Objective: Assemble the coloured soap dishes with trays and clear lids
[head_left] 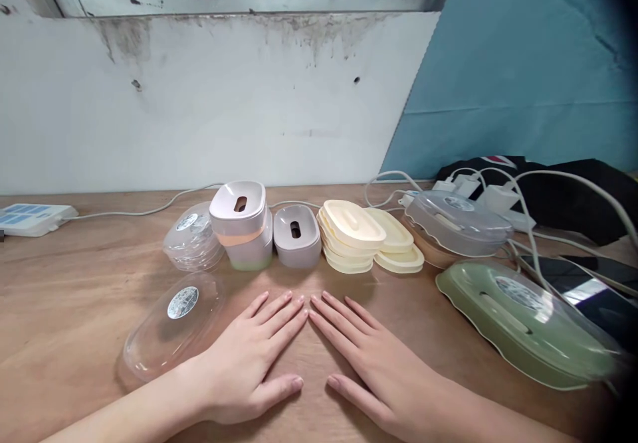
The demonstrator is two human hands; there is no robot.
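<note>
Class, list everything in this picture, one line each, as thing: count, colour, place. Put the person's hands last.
Stacked lids: count unclear, clear, back left
Loose lid: 1, clear, front left
Container stack: 1, mostly pale lilac, back centre-left
Slotted container: 1, lilac-grey, right of that stack
Cream stack: 1, cream, back centre
Cream pieces: 2, cream, right of the cream stack
Covered containers: 2, one green, one grey, right
Glossy slabs: count unclear, black, far right
Power strip: 1, white and blue, far left
Plugs: several, white, back right
Cables: several, white, both sides
Cloth: count unclear, black, back right
Sheet: 1, blue, upper right
Wall: 1, white, behind
Table: 1, brown, beneath
Hands: 2, bare, front centre
</note>
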